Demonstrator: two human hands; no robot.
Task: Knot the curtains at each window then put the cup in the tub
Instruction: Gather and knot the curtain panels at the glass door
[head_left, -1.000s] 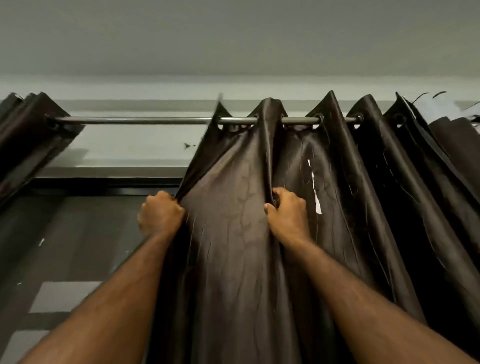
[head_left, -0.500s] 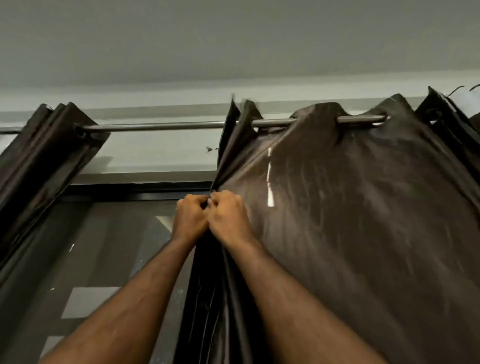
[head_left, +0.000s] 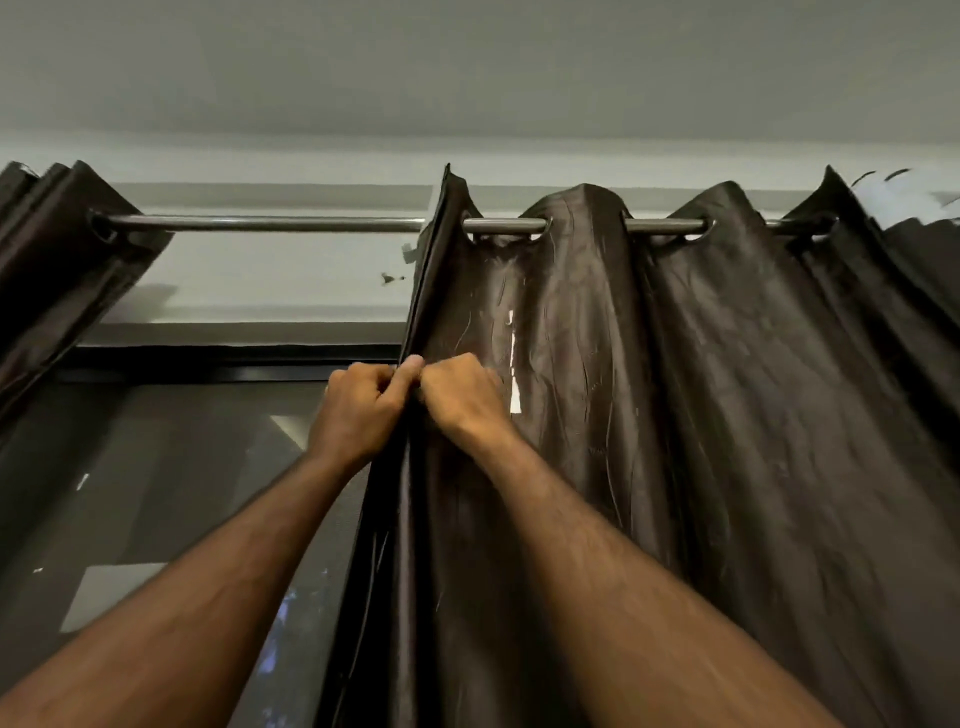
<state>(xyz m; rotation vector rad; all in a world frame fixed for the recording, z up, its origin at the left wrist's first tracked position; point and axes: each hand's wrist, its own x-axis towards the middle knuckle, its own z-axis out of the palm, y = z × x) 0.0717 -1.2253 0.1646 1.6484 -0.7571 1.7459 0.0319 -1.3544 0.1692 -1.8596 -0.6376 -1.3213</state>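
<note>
Brown curtain (head_left: 675, 415) edge, both hands (L (head_left: 358, 410), R (head_left: 462, 400)) gripping

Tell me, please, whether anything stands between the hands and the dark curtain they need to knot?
Nothing visible does: the left hand and the right hand both already grip the dark curtain at its left edge, below the rod.

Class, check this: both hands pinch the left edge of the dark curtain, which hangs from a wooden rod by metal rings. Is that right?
Not quite. In the head view the rod is shiny metal, not wood. The rest holds: the left hand and right hand pinch the dark curtain at its left edge.
</note>
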